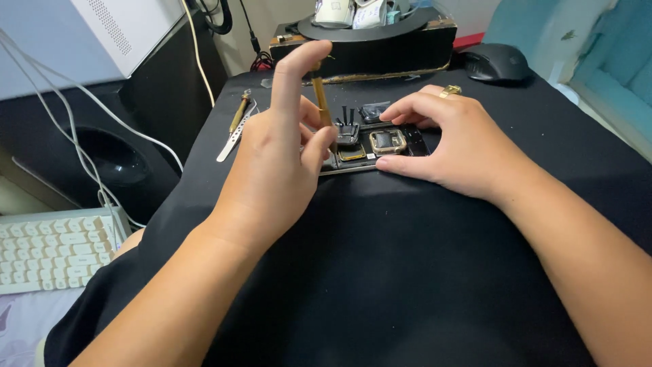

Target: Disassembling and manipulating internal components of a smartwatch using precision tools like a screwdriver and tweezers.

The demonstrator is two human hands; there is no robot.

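Your left hand (275,160) pinches a brass screwdriver (322,102) between thumb and fingers, with the index fingertip capping its top end. Its long axis runs nearly upright, tilted a little, and the tip points down into the opened phone (372,144) that lies on the black cloth (380,272) near the far middle of the table. The tip meets the phone just left of a square gold-rimmed part (388,141).

Your right hand (451,146) holds nothing: its fingers are spread and curved, the thumb pressed along the phone's near edge, the fingertips resting at its far side. A gold ring (450,90) sits on one finger. Both forearms come in from the bottom corners and converge on the phone.

Left of the phone lie steel tweezers (234,136) and a second brass tool (239,112), side by side, both pointing away from you. Behind stands a black box (380,47) with white packets (353,12) on top. A black mouse (494,62) sits far right, a white keyboard (51,251) low left.
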